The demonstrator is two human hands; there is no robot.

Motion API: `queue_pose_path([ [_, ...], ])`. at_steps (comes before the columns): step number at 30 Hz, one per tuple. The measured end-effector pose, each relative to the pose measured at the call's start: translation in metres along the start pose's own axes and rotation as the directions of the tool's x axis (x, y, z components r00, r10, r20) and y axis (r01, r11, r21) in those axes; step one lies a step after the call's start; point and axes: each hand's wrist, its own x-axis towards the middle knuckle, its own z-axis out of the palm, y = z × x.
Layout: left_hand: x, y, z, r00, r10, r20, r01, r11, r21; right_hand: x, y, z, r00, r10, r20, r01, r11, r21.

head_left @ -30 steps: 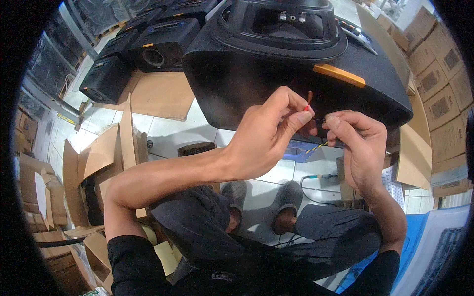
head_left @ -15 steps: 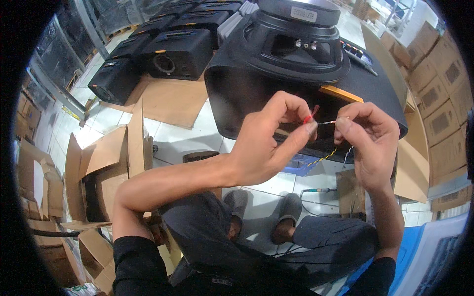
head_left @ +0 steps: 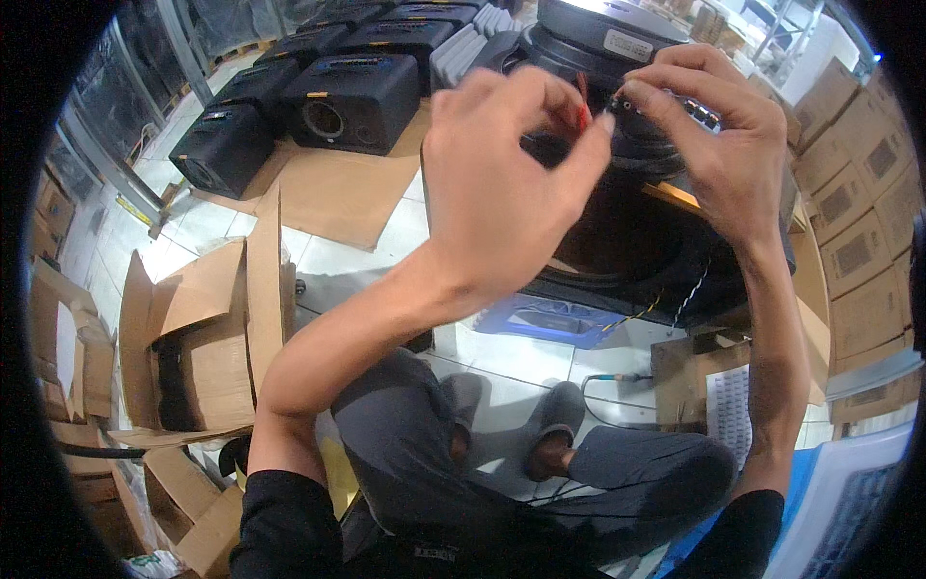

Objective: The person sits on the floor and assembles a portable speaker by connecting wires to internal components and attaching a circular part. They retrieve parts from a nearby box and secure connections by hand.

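My left hand (head_left: 511,183), blurred by motion, pinches a red wire (head_left: 584,108) between thumb and forefinger. Close by, the thumb and fingertips of my right hand (head_left: 723,135) are pressed together at the terminals (head_left: 622,104) of a black speaker driver (head_left: 569,39); what they grip is hidden. The driver rests magnet up on a large black speaker cabinet (head_left: 762,261), partly covered by my hands. Under my hands the cabinet has a dark round opening. A yellow-black twisted wire (head_left: 634,316) and a white-black one (head_left: 691,292) hang at its near side.
Black speaker cabinets (head_left: 352,106) stand in rows at the far left, beside a flat cardboard sheet (head_left: 333,203). An open carton (head_left: 207,347) is at left; stacked cartons (head_left: 858,212) line the right. A blue frame (head_left: 540,326) and a teal-handled corded tool (head_left: 629,376) lie below the cabinet.
Both hands have moved up and away from me, from in front of the cabinet to the driver's terminals. The red wire has gone with my left hand. The cabinet's opening now shows more.
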Motion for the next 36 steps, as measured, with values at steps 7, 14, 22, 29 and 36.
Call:
queue_pose_path([
  [7,0.009,-0.017,0.004,0.957,-0.257,0.131,0.280,0.938,-0.203,-0.002,0.003,0.003,0.999,0.047,0.019,-0.046,0.996,-0.079],
  [14,0.007,-0.013,0.006,0.917,-0.361,0.167,0.397,0.851,-0.344,-0.015,0.003,0.006,0.998,-0.025,-0.054,0.014,0.982,-0.190],
  [22,0.009,-0.014,0.004,0.936,-0.312,0.163,0.345,0.908,-0.239,-0.019,0.008,0.002,0.900,-0.431,0.068,0.407,0.776,-0.482],
  [29,0.010,-0.013,0.008,0.930,-0.330,0.160,0.363,0.892,-0.271,-0.020,0.008,0.003,0.844,-0.528,0.099,0.493,0.688,-0.533],
  [36,0.010,-0.014,0.009,0.935,-0.319,0.152,0.347,0.910,-0.226,-0.024,0.008,0.005,0.826,-0.545,0.143,0.521,0.642,-0.563],
])
